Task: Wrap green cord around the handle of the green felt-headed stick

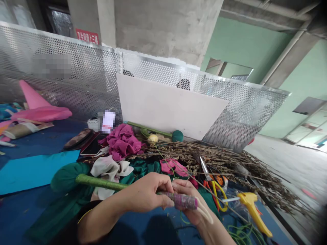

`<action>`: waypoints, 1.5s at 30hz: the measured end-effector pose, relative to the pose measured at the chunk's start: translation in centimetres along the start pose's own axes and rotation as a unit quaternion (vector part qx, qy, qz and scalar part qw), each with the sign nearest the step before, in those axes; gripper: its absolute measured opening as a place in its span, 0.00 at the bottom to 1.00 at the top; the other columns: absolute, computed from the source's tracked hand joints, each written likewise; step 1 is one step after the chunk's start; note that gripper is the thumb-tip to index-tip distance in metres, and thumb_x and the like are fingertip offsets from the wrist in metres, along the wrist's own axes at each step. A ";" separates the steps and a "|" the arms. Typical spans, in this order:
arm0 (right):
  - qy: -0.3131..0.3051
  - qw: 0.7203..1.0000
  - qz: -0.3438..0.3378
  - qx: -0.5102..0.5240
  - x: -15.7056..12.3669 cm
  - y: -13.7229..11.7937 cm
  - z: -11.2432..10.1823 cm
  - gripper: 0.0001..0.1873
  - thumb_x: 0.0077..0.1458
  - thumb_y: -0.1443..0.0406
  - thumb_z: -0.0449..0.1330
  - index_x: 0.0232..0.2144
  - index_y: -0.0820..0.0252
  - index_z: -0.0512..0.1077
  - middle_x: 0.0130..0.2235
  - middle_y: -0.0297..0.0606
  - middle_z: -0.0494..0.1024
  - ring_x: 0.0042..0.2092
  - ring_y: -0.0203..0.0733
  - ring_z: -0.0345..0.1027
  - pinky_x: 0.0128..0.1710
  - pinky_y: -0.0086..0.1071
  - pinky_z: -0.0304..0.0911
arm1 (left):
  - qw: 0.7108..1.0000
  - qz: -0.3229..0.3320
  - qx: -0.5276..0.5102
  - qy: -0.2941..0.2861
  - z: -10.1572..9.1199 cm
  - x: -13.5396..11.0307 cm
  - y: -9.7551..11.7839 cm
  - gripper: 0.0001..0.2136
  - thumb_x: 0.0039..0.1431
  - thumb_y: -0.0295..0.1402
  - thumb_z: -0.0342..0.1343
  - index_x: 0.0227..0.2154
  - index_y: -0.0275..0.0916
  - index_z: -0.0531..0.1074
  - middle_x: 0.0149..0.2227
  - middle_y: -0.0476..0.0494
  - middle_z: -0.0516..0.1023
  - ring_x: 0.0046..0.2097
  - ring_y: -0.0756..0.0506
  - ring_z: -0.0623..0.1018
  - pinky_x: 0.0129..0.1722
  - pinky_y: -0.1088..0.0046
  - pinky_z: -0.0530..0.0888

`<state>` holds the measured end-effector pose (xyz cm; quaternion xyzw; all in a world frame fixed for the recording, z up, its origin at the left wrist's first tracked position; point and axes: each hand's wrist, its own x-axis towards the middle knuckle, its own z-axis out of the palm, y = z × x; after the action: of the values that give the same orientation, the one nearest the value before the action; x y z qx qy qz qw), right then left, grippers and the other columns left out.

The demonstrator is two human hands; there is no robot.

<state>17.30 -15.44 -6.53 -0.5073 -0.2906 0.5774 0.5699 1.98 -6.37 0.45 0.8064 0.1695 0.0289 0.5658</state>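
Note:
My left hand (146, 192) is closed around a thin rod wound with purple and grey thread (185, 200). A pale looped cord (205, 212) lies beside the rod's end, over my right wrist. My right hand (187, 204) is under the rod, thumb and fingertips pinched close to my left fingers; what they pinch is too small to make out. Behind my left forearm runs a green thread-wrapped stem (102, 182) with a dark green fabric ball (67, 178) at its end. Whether stem and wound rod are one piece is hidden by my left hand.
Scissors (216, 190) and a yellow glue gun (249, 207) lie to the right, near tangled green cord (242, 234). Dried stalks (217, 153) stretch along the back. Magenta cloth (122, 141), a lit phone (108, 120) and a blue sheet (38, 168) are left. A perforated metal screen (84, 75) stands behind.

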 end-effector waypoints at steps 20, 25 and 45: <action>0.096 0.489 -0.466 -0.731 -6.4 -4.4 0.5 0.18 0.66 0.66 0.45 0.26 0.58 0.69 0.23 0.34 0.68 0.22 0.37 0.61 0.22 0.32 0.48 | 0.973 0.060 0.210 0.074 1.8 1.2 -0.6 0.11 0.56 0.31 0.51 0.35 0.42 0.80 0.32 0.48 0.80 0.36 0.46 0.75 0.34 0.76 0.64; 0.122 0.417 -0.478 -0.764 -6.1 -3.3 1.0 0.15 0.62 0.72 0.42 0.30 0.58 0.67 0.22 0.35 0.70 0.20 0.38 0.61 0.20 0.33 0.48 | 0.966 0.059 0.216 0.131 0.8 0.8 -0.3 0.12 0.59 0.34 0.52 0.41 0.43 0.78 0.40 0.47 0.81 0.42 0.44 0.77 0.38 0.74 0.65; 0.073 0.901 -0.288 -0.317 -2.1 -1.6 -0.4 0.16 0.53 0.57 0.60 0.19 0.58 0.70 0.21 0.33 0.67 0.24 0.36 0.58 0.22 0.28 0.55 | 0.958 0.028 0.241 0.154 0.3 -1.0 1.7 0.08 0.58 0.38 0.54 0.31 0.41 0.75 0.25 0.51 0.72 0.28 0.49 0.69 0.27 0.74 0.55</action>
<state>17.88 -17.28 -4.67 -0.5964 -0.5488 0.2269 0.5400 1.48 -7.49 2.09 0.9092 0.2335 0.1266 0.3205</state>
